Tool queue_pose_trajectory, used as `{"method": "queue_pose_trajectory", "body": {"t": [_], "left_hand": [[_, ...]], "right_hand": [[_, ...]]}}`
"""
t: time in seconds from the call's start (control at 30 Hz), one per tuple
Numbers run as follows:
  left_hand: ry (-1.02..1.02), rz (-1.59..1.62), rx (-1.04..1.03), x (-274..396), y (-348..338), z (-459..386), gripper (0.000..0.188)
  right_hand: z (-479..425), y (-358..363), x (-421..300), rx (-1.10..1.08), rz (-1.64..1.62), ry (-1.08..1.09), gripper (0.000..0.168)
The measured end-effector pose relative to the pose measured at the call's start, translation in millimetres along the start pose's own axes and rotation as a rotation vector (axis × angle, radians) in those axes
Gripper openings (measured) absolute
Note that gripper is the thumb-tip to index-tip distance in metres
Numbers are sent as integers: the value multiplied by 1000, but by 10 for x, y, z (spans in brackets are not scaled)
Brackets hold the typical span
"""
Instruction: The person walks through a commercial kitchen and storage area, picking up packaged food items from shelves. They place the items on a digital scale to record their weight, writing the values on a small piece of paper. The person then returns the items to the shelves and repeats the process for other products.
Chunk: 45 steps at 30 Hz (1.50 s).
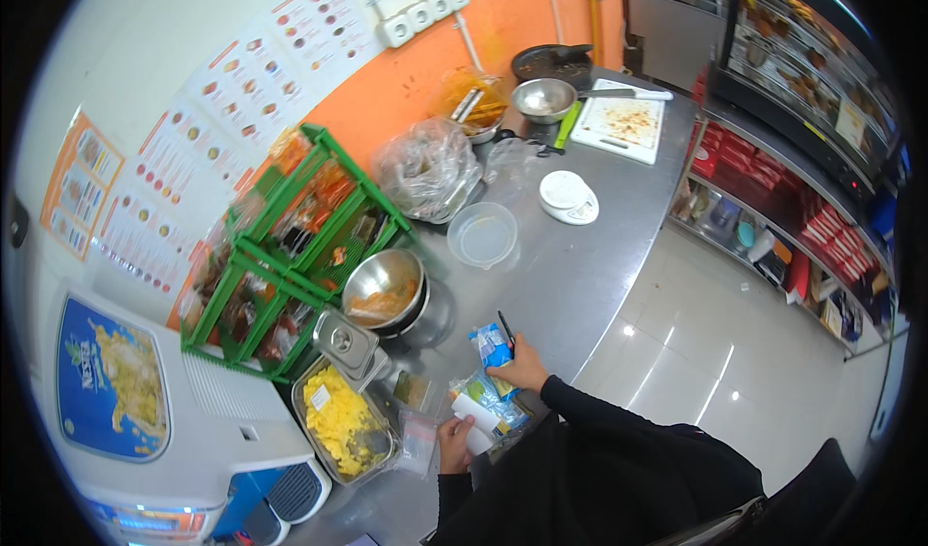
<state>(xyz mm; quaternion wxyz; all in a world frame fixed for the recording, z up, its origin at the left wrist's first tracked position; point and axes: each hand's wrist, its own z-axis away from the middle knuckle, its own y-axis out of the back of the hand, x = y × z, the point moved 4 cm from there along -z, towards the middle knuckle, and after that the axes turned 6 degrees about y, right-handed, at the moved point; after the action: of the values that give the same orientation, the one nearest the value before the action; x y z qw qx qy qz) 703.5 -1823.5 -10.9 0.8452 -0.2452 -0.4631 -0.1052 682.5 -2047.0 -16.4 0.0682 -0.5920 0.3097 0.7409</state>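
My left hand [455, 442] holds a small white paper [475, 423] between thumb and fingers, above blue plastic packets. My right hand [527, 366] grips a black pen [505, 325], its end pointing up and away, and rests on a blue packet [491, 344]. Another blue packet with a green print [480, 389] lies between the hands, partly under the paper. Left of my left hand are a clear plastic bag [417, 441] and a steel pan of yellow food [337, 419] with a small white label on it. A steel lidded container [346, 343] stands tilted at the pan's far edge.
Green plastic crates [290, 263] with packaged food stand by the wall. Near them are steel bowls [384, 289], a plastic tub [483, 235], a white kitchen scale [569, 197], a filled plastic bag [428, 169], and a cutting board [622, 122] bearing a knife [616, 94]. An ice machine [188, 415] stands left.
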Motion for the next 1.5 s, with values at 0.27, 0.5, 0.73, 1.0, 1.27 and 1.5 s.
{"method": "queue_pose_trajectory", "body": {"t": [0.27, 0.5, 0.73, 1.0, 1.27, 1.5], "left_hand": [[139, 344, -401, -224, -559, -486, 58], [584, 145, -1066, -890, -2608, -501, 79], [1074, -35, -1438, -2545, -4792, 866, 62], [1304, -560, -1683, -4314, -6372, 2920, 54], [1046, -991, -1898, -5720, -8266, 3926, 47], [849, -948, -2049, -6780, -10383, 5128, 40]], "right_hand": [[551, 595, 154, 0, -1298, -355, 36], [1913, 2004, 981, 486, -1533, -159, 37], [4119, 3485, 1355, 951, -1746, 461, 65], [6121, 4699, 2106, 1261, -1566, 803, 56], [7406, 6076, 3039, 1770, -1354, 351, 40], [8750, 7664, 3658, 1824, -952, 201, 53]]}}
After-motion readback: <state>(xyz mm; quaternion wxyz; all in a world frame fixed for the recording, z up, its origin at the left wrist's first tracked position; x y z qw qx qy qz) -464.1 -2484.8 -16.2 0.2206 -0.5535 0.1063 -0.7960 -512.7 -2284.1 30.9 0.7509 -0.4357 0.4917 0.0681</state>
